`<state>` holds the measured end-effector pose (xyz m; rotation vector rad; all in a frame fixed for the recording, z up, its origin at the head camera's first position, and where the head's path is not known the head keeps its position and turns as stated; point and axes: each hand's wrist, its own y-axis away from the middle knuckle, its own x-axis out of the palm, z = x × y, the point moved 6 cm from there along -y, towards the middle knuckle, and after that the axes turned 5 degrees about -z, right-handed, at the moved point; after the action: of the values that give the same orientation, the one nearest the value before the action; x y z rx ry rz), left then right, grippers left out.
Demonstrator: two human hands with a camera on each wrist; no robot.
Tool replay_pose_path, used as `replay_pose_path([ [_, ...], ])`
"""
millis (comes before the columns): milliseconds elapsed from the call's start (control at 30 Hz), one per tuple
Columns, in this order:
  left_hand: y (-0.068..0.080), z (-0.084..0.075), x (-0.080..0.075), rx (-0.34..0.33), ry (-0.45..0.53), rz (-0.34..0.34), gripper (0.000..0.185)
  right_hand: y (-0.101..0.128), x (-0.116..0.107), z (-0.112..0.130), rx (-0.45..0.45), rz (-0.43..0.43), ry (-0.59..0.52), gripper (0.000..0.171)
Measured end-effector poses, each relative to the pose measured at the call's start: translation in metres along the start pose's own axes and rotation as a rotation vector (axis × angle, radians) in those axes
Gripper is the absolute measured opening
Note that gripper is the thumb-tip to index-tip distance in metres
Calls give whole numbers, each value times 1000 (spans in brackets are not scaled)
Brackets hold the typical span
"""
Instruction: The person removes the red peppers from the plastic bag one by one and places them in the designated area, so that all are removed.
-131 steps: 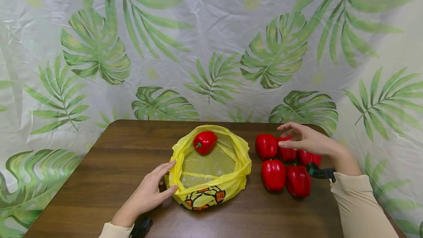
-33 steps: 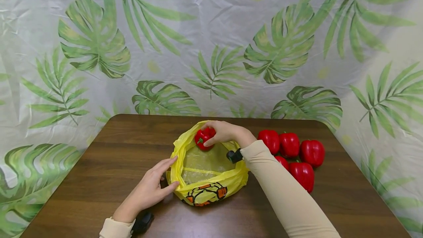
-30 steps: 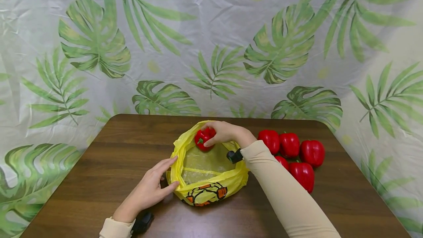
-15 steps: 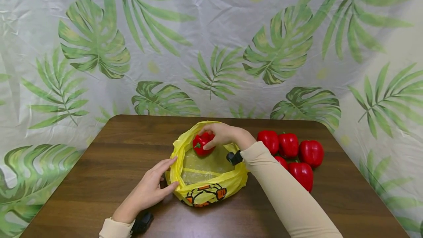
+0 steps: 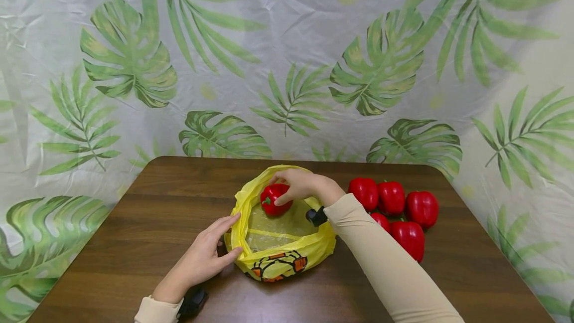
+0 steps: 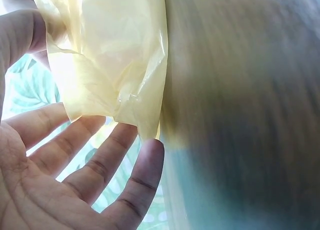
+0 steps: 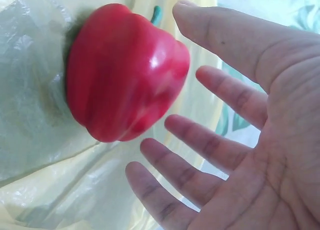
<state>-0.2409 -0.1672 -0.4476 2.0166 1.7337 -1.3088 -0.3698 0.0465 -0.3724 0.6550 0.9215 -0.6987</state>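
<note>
A red pepper [image 5: 276, 199] lies inside the yellow bag [image 5: 282, 258], at the bag's far rim. The right hand [image 5: 299, 184] arches over it from the bag's right; the wrist view shows its fingers [image 7: 220, 94] spread wide and just off the pepper's skin (no grip). The left hand [image 5: 203, 258] rests at the bag's near left rim, fingers nearly straight, thumb against the plastic. Right of the bag, five more red peppers [image 5: 392, 197] cluster on the wooden table [image 5: 134, 243].
</note>
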Motion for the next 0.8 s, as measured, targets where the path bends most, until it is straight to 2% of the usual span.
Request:
replay_pose_path([
  [467,0,0,0,-22,-3,11,74,2,3,-2,26,28,-24,57],
  [800,1,0,0,-13,-7,8,73,7,6,-3,30,44,-37,50],
])
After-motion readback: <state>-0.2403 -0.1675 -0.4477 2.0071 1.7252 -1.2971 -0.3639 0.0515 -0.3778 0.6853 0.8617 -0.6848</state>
